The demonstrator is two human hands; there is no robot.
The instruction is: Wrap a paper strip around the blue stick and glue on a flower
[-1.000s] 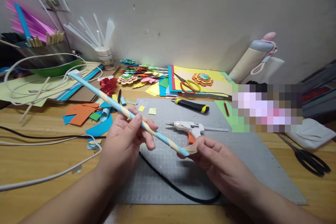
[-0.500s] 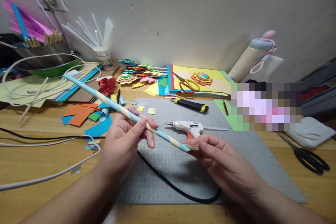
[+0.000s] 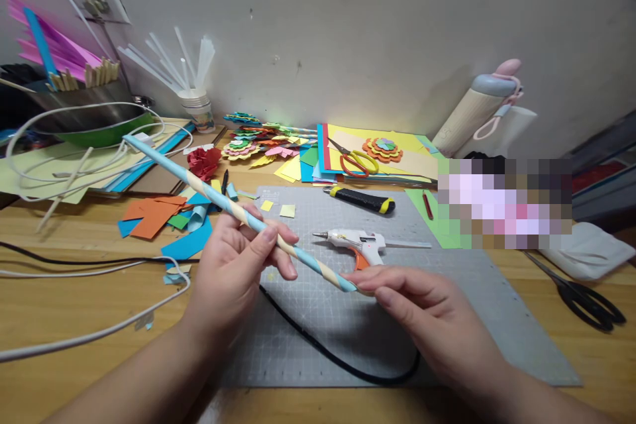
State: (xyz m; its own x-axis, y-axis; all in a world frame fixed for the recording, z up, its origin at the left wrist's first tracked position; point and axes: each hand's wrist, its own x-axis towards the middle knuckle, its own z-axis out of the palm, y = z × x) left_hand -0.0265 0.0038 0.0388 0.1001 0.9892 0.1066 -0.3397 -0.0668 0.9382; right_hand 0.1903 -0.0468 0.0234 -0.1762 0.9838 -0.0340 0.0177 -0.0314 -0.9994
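Observation:
My left hand (image 3: pixel 238 248) is closed around a stick (image 3: pixel 211 193) wrapped in a spiral of light blue and cream paper. The stick slants from upper left down to the right, above the mat. At its lower end my right hand (image 3: pixel 422 311) pinches the loose end of a cream paper strip (image 3: pixel 366 292), mostly covered by the fingers. Its fingertips touch the stick's tip. Just behind this hand a white hot glue gun (image 3: pixel 355 239) with an orange trigger lies on the grey cutting mat (image 3: pixel 308 358).
Behind the glue gun is a black and yellow utility knife (image 3: pixel 362 200). Orange-handled scissors (image 3: pixel 352 158) and paper flowers (image 3: pixel 381 150) lie near the wall. Paper scraps (image 3: pixel 154 215) and a white cable (image 3: pixel 124 324) are on the left; black scissors (image 3: pixel 586 298) on the right.
My right fingers have moved in over the stick's lower end, and the cream strip's loose end now lies flatter, mostly hidden. My left hand and the stick have barely moved.

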